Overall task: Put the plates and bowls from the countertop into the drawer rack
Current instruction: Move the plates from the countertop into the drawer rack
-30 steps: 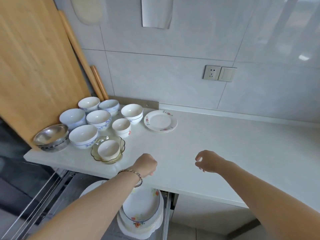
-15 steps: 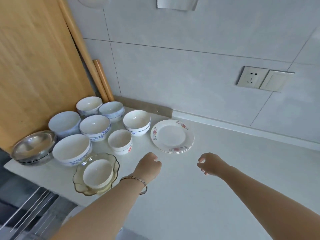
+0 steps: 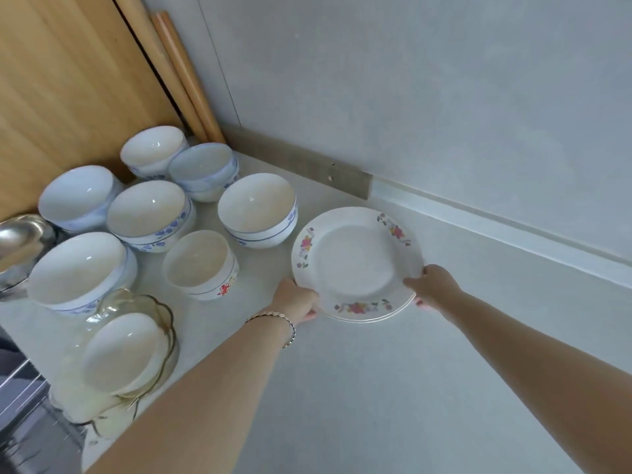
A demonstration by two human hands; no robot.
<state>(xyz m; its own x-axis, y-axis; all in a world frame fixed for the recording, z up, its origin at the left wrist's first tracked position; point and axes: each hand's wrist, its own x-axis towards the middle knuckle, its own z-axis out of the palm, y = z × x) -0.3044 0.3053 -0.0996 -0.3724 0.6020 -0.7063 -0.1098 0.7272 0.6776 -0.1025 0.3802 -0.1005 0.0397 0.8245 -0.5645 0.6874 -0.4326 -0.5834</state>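
The stack of floral plates point(image 3: 355, 265) lay on the countertop point(image 3: 410, 371). The 2 hands grasped it: the left hand point(image 3: 295, 301) held the stack's near-left rim and the right hand point(image 3: 432, 285) its near-right rim, fingers curled under the edge. A blue-trimmed bowl point(image 3: 258, 210) stood just left of the stack.

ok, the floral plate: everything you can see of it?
The floral plate is round, white and glossy like ceramic, with red-and-blue flower sprays at three rim spots. Doubled edges at its near rim suggest a stack. It lies face up, on or just off the countertop, close beside the bowls. The left hand grips its near-left rim, the right hand its near-right.
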